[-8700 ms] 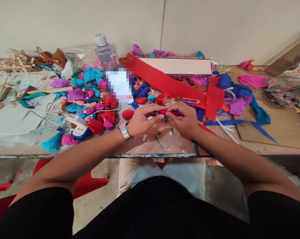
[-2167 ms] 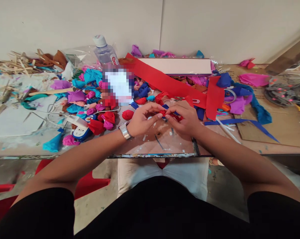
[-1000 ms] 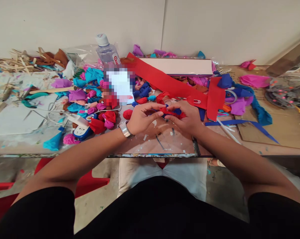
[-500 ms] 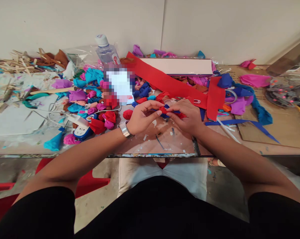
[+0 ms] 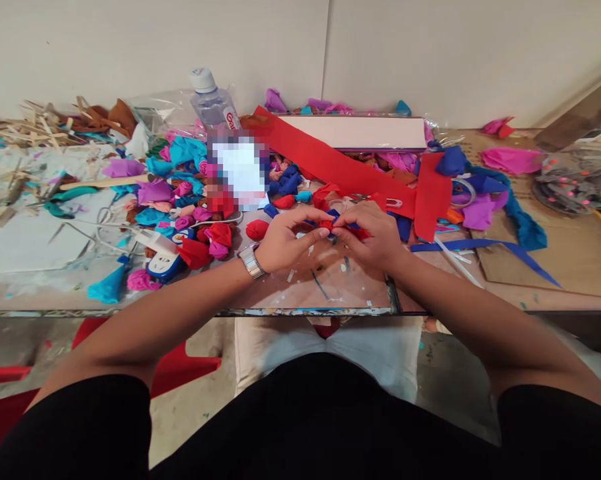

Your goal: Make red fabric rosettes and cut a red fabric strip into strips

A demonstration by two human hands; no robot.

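Between my two hands is a small piece of red crepe paper (image 5: 325,225), bunched up and partly covered by my fingers. My left hand (image 5: 289,239), with a metal watch at the wrist, pinches it from the left. Thumb and fingertips of my right hand (image 5: 373,233) grip it from the right. More red paper shows under the right palm, and I cannot tell whether it is the same piece. A red paper bud (image 5: 257,230) lies just left of my left hand. Behind my hands stretches a long red paper strip (image 5: 325,157).
A water bottle (image 5: 215,107) stands at the back beside a blurred bright patch. Crumpled paper flowers (image 5: 155,191), a power strip (image 5: 165,263) and green-handled pliers (image 5: 65,200) lie to the left. At right are a tape roll (image 5: 464,192), a blue strip (image 5: 500,248) and cardboard (image 5: 555,267).
My fingers have shifted slightly on the red paper, and both hands sit a touch lower and closer together. Everything on the table looks the same.
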